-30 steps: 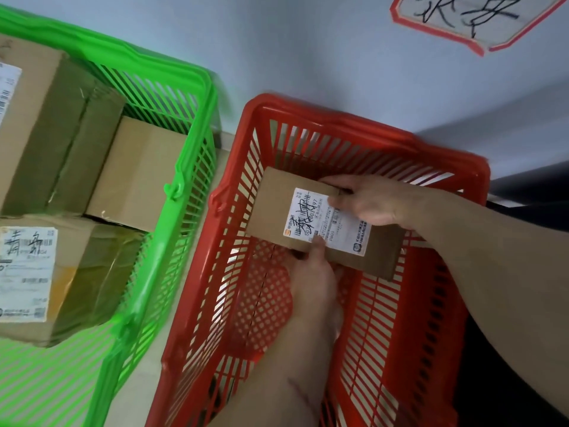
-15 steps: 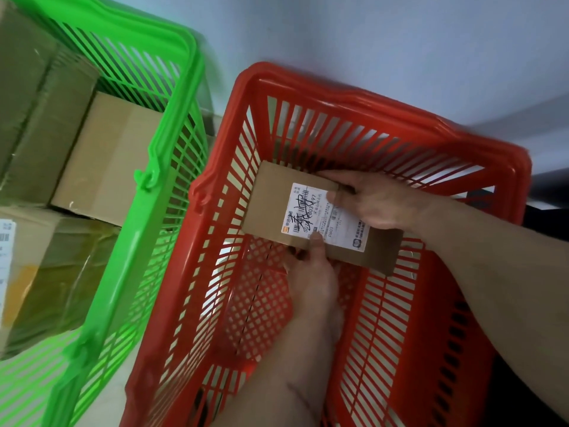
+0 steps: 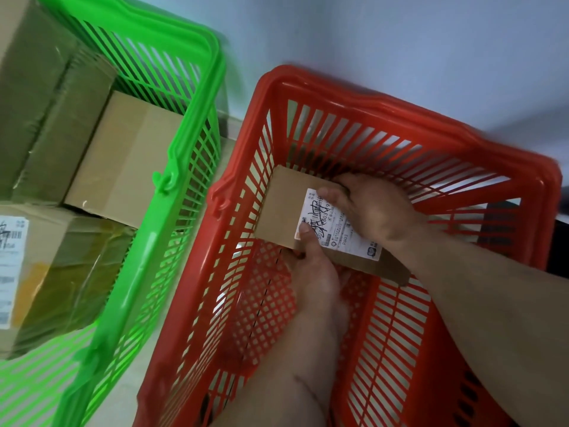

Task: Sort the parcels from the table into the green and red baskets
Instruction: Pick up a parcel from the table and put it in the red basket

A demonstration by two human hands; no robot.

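We grip the parcel [image 3: 284,208] with both hands, left [image 3: 312,272] and right [image 3: 374,211], inside the red basket [image 3: 400,118]; its long axis slants from upper left to lower right, label up.

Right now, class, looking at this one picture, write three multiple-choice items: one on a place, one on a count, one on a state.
1. Where is the labelled parcel?
A. inside the red basket
B. inside the green basket
C. on the floor between the baskets

2. How many hands grip that parcel?
A. none
B. one
C. two

3. What does the green basket hold?
A. nothing
B. several cardboard boxes
C. loose papers

Answers:
1 A: red slatted walls surround the parcel.
2 C: the left hand pinches its near edge with the thumb on the label, and the right hand curls over its far edge.
3 B: brown boxes fill the green basket.
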